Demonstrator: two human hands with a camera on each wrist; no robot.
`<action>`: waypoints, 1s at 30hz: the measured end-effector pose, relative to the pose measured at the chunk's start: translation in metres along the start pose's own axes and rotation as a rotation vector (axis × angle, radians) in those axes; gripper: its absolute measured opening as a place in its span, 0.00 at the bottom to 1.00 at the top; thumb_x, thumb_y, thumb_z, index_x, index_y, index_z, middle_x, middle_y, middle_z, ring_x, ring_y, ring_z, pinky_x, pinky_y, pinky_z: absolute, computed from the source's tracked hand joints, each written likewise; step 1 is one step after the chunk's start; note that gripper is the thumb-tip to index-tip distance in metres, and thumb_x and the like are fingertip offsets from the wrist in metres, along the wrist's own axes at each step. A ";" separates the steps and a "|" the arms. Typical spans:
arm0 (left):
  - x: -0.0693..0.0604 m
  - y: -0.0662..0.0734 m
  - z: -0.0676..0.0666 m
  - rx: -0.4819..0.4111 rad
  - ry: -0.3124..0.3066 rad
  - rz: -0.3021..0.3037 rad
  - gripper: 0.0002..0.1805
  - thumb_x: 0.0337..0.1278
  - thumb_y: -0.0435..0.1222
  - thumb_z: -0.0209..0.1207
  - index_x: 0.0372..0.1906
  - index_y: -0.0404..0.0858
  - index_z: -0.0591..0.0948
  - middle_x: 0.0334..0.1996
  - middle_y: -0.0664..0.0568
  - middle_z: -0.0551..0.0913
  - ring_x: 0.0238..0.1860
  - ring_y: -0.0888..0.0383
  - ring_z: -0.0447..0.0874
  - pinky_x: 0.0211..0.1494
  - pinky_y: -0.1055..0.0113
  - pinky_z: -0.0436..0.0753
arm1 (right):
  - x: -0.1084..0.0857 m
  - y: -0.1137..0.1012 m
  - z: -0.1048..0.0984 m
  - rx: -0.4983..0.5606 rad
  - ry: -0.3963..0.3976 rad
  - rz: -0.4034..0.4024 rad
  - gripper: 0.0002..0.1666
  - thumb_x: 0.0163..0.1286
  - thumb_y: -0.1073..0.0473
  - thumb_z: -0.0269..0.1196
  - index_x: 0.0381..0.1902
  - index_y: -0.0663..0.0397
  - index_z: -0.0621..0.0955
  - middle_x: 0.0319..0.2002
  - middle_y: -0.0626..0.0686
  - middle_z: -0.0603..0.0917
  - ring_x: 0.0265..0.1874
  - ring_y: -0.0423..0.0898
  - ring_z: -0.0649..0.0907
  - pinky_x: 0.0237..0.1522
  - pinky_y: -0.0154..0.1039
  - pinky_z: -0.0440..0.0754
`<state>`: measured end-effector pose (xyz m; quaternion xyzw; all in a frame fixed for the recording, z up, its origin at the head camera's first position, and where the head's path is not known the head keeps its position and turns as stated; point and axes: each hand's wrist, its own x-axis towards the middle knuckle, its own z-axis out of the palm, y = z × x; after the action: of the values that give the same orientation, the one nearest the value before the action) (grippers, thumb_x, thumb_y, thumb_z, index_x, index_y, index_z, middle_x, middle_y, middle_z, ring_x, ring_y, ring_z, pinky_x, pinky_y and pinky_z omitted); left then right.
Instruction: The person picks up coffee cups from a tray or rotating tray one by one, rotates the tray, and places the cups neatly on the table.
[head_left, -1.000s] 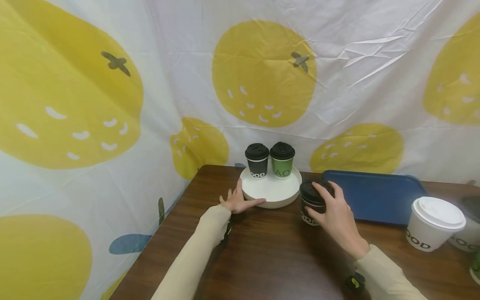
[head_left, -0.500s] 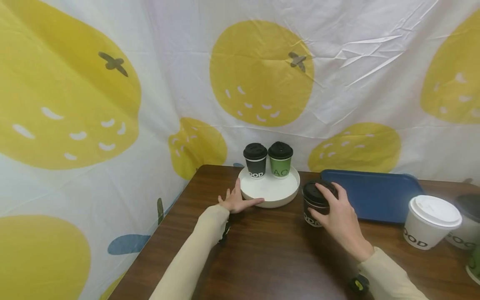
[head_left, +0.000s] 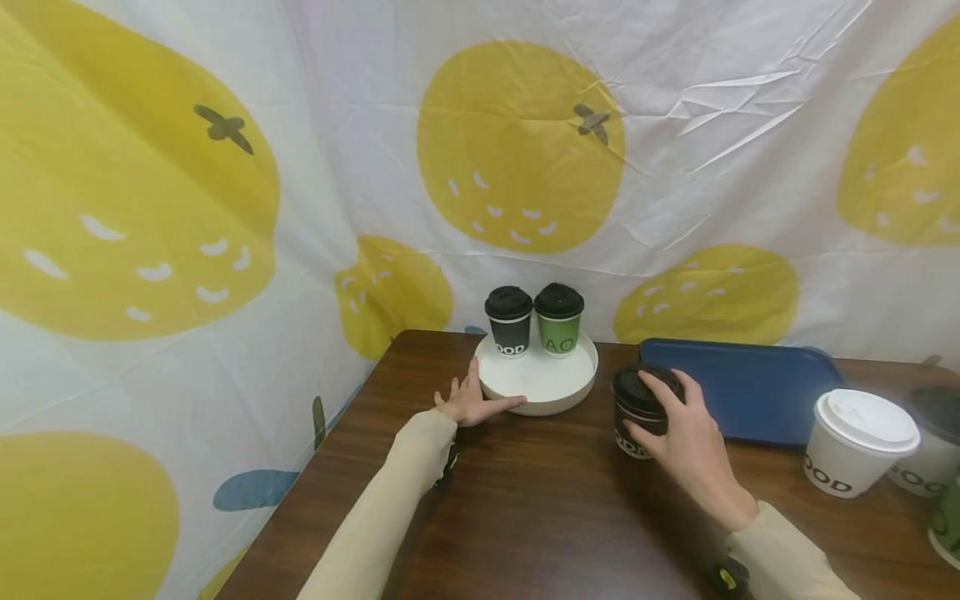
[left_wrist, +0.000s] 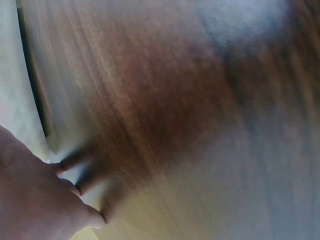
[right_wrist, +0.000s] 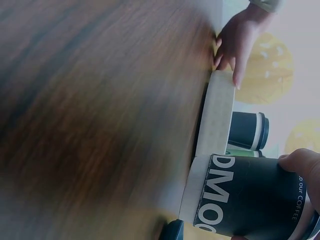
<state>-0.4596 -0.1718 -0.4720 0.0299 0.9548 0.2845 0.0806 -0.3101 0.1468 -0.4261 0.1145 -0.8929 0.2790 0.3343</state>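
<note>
In the head view my right hand (head_left: 693,446) grips a dark cup with a black lid (head_left: 637,408), thumb on its near side and fingers over the lid. The cup stands upright to the right of a round white tray (head_left: 536,392), apart from it. My left hand (head_left: 472,403), fingers spread, touches the tray's left front rim. On the tray a black cup (head_left: 510,325) and a green cup (head_left: 559,321) stand side by side at the back, both with black lids. The right wrist view shows the gripped cup's lettered side (right_wrist: 245,195) close up.
A blue tray (head_left: 742,392) lies at the back right. Nearer on the right stand a white-lidded cup (head_left: 855,450), a black-lidded cup (head_left: 926,467) and part of a green cup (head_left: 948,525). A patterned cloth (head_left: 675,167) hangs behind the table (head_left: 510,517).
My right hand and the cup it grips have moved slightly to the right, widening the gap to the white tray. My left hand keeps its place at the rim.
</note>
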 end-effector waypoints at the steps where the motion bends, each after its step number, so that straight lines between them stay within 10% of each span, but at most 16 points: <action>1: 0.002 -0.001 0.001 0.001 -0.002 -0.002 0.84 0.28 0.88 0.54 0.84 0.50 0.28 0.86 0.43 0.43 0.86 0.38 0.37 0.82 0.29 0.36 | -0.001 0.001 -0.001 -0.002 0.000 0.002 0.41 0.53 0.61 0.80 0.66 0.52 0.79 0.66 0.76 0.70 0.47 0.78 0.82 0.39 0.71 0.83; 30: -0.012 0.010 -0.007 0.042 -0.013 -0.010 0.76 0.42 0.81 0.56 0.84 0.48 0.28 0.86 0.43 0.44 0.86 0.36 0.39 0.82 0.29 0.41 | -0.018 0.019 -0.018 -0.027 0.061 0.011 0.44 0.49 0.63 0.82 0.66 0.51 0.79 0.65 0.76 0.71 0.46 0.80 0.81 0.34 0.71 0.82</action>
<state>-0.4493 -0.1685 -0.4588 0.0287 0.9602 0.2638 0.0875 -0.2944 0.1734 -0.4350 0.0965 -0.8865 0.2721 0.3616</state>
